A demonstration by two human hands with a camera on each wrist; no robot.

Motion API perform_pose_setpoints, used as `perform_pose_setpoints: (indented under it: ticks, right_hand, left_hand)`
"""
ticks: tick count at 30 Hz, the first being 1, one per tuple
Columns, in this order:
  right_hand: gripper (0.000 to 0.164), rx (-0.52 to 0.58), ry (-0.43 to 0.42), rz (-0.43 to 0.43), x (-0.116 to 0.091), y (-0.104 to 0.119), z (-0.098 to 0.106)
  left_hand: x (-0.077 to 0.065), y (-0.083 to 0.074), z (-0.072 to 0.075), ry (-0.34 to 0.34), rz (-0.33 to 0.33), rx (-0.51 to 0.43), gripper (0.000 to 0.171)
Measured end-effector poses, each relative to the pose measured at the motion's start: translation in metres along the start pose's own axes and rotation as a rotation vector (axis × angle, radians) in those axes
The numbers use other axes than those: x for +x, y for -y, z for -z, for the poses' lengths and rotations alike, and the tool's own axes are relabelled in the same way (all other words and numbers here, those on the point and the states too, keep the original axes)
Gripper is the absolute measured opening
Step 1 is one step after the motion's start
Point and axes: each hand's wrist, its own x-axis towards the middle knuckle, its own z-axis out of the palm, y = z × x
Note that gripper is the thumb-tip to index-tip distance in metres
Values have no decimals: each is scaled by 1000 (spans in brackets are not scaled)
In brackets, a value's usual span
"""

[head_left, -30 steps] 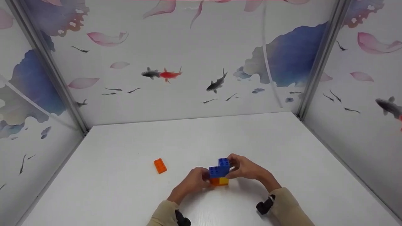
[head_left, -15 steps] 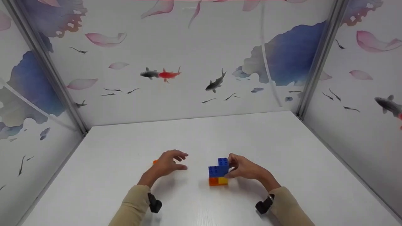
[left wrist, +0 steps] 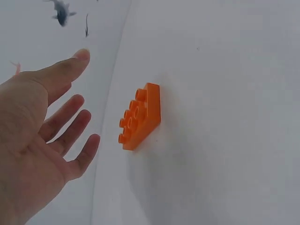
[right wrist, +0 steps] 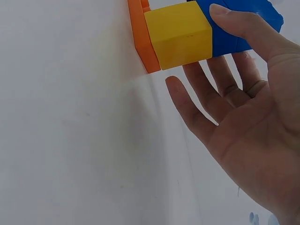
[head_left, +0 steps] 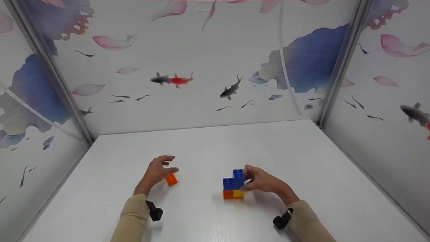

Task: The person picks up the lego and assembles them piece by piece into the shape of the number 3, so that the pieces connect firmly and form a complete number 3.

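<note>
A loose orange toy brick (head_left: 171, 180) lies studs up on the white table, left of the middle. My left hand (head_left: 157, 173) hovers over its far end, thumb and fingers spread apart. In the left wrist view the orange brick's two rows of studs face the fingers, with a gap between. To the right stands a small stack: two blue bricks (head_left: 238, 182) in a step above a yellow brick (right wrist: 180, 37) and an orange base (right wrist: 144, 44). My right hand (head_left: 265, 179) pinches the blue part from the right, its thumb on the near side and fingers behind.
White panels printed with fish and petals (head_left: 201, 101) enclose the table (head_left: 268, 144) at the back and both sides. Grey metal posts (head_left: 63, 74) rise at the back corners. Each wrist bears a small black camera (head_left: 154, 211).
My left hand has left the stack and moved left to the loose orange brick, its fingers spreading. The right hand has kept its grip on the stack, which stays in place.
</note>
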Motion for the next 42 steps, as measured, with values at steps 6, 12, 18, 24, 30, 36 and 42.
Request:
perform_pose_setpoints:
  ticks: [6,12,18,24,30,36,42]
  right_hand:
    - [37,8,-4,-2,1,0,-1]
    - [36,13,1,6,2,1,-2]
    - [36,20,13,10,3,2,-4]
    - [38,8,14,-9,4,5,-4]
    - [39,-7,3,-20,3,6,-2]
    - [37,13,2,-12,3,3,-2]
    - [35,42,10,3,1,0,-1]
  left_hand:
    - [-2,16,7,42,-28,66,49]
    - [0,27,13,128,-33,134,70]
    - [3,32,13,161,18,99,72]
    - [1,35,13,178,-2,124,66]
    - [1,36,11,196,-23,110,67]
    - [1,35,8,210,2,102,61]
    - [-2,32,8,208,47,103,46]
